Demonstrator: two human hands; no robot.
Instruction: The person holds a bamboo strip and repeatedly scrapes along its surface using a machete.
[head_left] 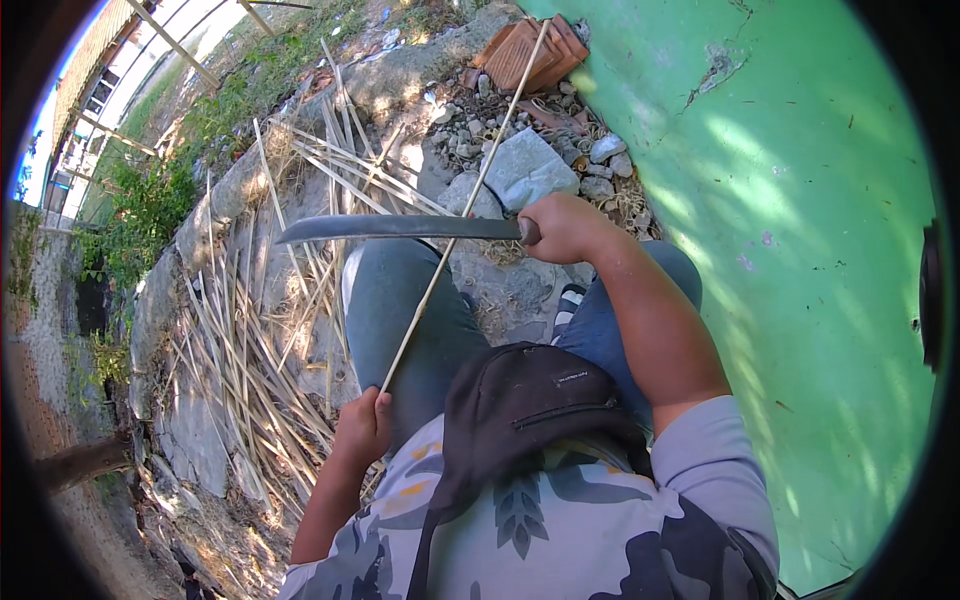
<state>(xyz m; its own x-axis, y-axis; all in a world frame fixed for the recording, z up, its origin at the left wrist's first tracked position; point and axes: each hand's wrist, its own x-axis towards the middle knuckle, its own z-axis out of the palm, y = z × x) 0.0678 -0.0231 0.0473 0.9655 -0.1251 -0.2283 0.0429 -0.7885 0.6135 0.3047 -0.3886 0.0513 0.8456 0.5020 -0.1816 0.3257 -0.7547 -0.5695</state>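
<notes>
My right hand [566,228] is closed round the handle of a machete [400,227]. Its long dark blade points left, roughly level, above my knees. A thin pale bamboo strip [425,300] slants from low left to far right, and the blade crosses it near its middle. Whether the edge touches the strip, I cannot tell. Beside my left thigh, my left hand [362,425] grips the strip's near end, thumb on top. To the left, a loose heap of similar strips [240,350] lies on the ground.
A green wall [800,250] runs close along my right side. Ahead are a pale stone block [530,170], stacked orange roof tiles [535,55] and rubble. More strips lie crossed beyond my left knee. Green plants [145,215] grow at far left, and a black bag [535,400] rests on my lap.
</notes>
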